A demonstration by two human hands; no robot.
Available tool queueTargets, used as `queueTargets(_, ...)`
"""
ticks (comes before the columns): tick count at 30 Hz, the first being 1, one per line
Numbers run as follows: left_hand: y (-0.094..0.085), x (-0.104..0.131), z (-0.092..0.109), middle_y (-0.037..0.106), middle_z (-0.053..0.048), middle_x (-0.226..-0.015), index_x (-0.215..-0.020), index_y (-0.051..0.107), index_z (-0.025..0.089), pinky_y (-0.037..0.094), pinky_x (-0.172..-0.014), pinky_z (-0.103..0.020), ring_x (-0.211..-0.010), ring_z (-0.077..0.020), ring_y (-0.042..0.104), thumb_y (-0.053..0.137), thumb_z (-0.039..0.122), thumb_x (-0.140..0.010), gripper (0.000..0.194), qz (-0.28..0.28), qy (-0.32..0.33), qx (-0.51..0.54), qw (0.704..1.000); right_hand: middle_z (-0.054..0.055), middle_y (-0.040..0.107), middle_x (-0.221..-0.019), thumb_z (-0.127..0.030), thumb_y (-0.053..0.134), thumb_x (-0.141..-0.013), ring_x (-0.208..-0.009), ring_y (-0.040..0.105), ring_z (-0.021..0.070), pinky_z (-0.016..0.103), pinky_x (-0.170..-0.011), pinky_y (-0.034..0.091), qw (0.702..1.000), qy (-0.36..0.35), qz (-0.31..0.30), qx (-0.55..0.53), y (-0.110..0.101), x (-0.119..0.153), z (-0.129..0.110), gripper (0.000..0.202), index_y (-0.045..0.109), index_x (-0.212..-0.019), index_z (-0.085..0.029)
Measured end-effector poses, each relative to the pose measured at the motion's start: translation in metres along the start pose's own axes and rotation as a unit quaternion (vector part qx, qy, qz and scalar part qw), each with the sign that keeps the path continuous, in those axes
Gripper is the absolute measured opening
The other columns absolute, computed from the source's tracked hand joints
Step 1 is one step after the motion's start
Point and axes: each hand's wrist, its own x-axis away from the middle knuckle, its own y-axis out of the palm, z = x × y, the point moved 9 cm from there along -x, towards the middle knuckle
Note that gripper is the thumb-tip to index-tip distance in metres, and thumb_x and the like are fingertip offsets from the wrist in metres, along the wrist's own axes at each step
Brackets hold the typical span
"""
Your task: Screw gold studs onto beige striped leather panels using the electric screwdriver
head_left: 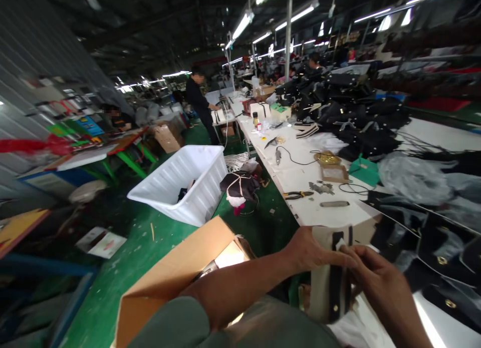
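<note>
At the lower right I hold a cream fabric piece with black stripes and a small brass-coloured eyelet near its bottom. My left hand grips its upper left edge, the thumb stretched across the front. Against that thumb tip, my right hand pinches the fabric by a small white scrap at the dark stripe. Exactly what lies between the right fingertips is hidden. Just beyond the hands, on the white table, are a grey bar-shaped tool and pliers.
An open cardboard box stands at my left, with a white plastic tub behind it. Dark fabric pieces with eyelets lie at the right, near a green box. A person in dark clothes stands farther back.
</note>
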Motion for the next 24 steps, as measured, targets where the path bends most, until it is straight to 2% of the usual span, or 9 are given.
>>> queueTargets(3,-0.008,-0.004,-0.009,0.077,-0.007,-0.108,-0.106,0.079,0.015,0.055,-0.096,-0.037,-0.106,-0.0281,0.069,0.093,0.048,-0.058,0.06,0.036,-0.003,-0.001,0.999,0.003,0.069,-0.064,-0.07,0.069,-0.077,-0.053,0.06,0.0197,0.027,-0.045,0.042,0.999,0.029,-0.025,0.011,0.006,-0.003,0.007,0.051,0.073,-0.09,-0.021)
queueTargets(8,-0.02,-0.008,-0.016,0.078,-0.007,-0.107,-0.107,0.079,0.014,0.056,-0.093,-0.036,-0.098,-0.026,0.071,0.086,0.036,-0.068,0.046,0.08,-0.001,0.02,0.997,0.0,0.06,-0.059,-0.07,0.067,-0.08,-0.056,0.053,0.0171,0.027,-0.051,0.041,0.999,0.001,-0.046,-0.004,0.012,-0.002,-0.017,0.05,0.067,-0.077,-0.02)
queueTargets(13,-0.035,-0.013,-0.019,0.08,-0.007,-0.093,-0.093,0.079,0.012,0.057,-0.081,-0.031,-0.084,-0.0232,0.072,0.079,0.034,-0.075,0.028,0.098,-0.031,-0.036,0.994,-0.003,0.052,-0.059,-0.063,0.062,-0.089,-0.053,0.048,0.0139,0.025,-0.05,0.036,0.988,-0.007,-0.15,-0.027,0.029,-0.015,-0.029,0.045,0.059,-0.077,-0.02)
queueTargets(16,-0.037,-0.018,-0.017,0.08,-0.007,-0.094,-0.09,0.079,0.014,0.056,-0.08,-0.031,-0.087,-0.0247,0.073,0.077,0.033,-0.076,0.023,0.1,-0.008,-0.098,0.99,-0.003,0.052,-0.061,-0.055,0.058,-0.094,-0.055,0.048,0.0136,0.025,-0.052,0.034,0.988,-0.048,-0.148,0.023,0.027,-0.02,-0.038,0.039,0.059,-0.076,-0.02)
queueTargets(18,-0.038,-0.024,-0.021,0.08,-0.008,-0.09,-0.085,0.079,0.014,0.056,-0.077,-0.031,-0.086,-0.0258,0.073,0.076,0.032,-0.077,0.02,0.113,-0.002,-0.135,0.984,-0.001,0.055,-0.063,-0.045,0.056,-0.097,-0.059,0.05,0.0141,0.025,-0.055,0.035,0.982,-0.11,-0.126,0.085,0.028,-0.011,-0.054,0.035,0.06,-0.073,-0.02)
queueTargets(19,-0.041,-0.028,-0.026,0.08,-0.008,-0.087,-0.084,0.079,0.013,0.056,-0.075,-0.031,-0.085,-0.0261,0.073,0.076,0.031,-0.077,0.019,0.128,-0.011,-0.142,0.982,-0.001,0.058,-0.065,-0.04,0.056,-0.097,-0.06,0.051,0.0139,0.025,-0.057,0.035,0.973,-0.148,-0.14,0.108,0.035,0.0,-0.065,0.032,0.061,-0.072,-0.02)
queueTargets(22,-0.055,-0.041,-0.048,0.08,-0.008,-0.086,-0.087,0.079,0.013,0.056,-0.072,-0.031,-0.081,-0.0254,0.073,0.079,0.031,-0.074,0.022,0.175,-0.064,-0.094,0.978,-0.001,0.064,-0.07,-0.033,0.057,-0.097,-0.061,0.054,0.0125,0.025,-0.059,0.037,0.926,-0.239,-0.27,0.113,0.069,0.041,-0.088,0.025,0.066,-0.076,-0.022)
queueTargets(23,-0.056,-0.045,-0.055,0.08,-0.008,-0.089,-0.091,0.079,0.013,0.056,-0.073,-0.031,-0.08,-0.0245,0.073,0.081,0.031,-0.072,0.026,0.17,-0.079,-0.059,0.98,-0.001,0.065,-0.072,-0.033,0.058,-0.097,-0.062,0.055,0.0125,0.025,-0.06,0.038,0.92,-0.246,-0.291,0.095,0.073,0.05,-0.09,0.024,0.067,-0.078,-0.023)
queueTargets(24,-0.055,-0.049,-0.061,0.08,-0.008,-0.092,-0.095,0.079,0.013,0.056,-0.074,-0.031,-0.08,-0.0234,0.072,0.083,0.032,-0.071,0.031,0.151,-0.091,-0.02,0.984,-0.001,0.066,-0.075,-0.034,0.058,-0.097,-0.064,0.057,0.0131,0.025,-0.062,0.04,0.928,-0.239,-0.275,0.073,0.07,0.05,-0.088,0.023,0.068,-0.08,-0.023)
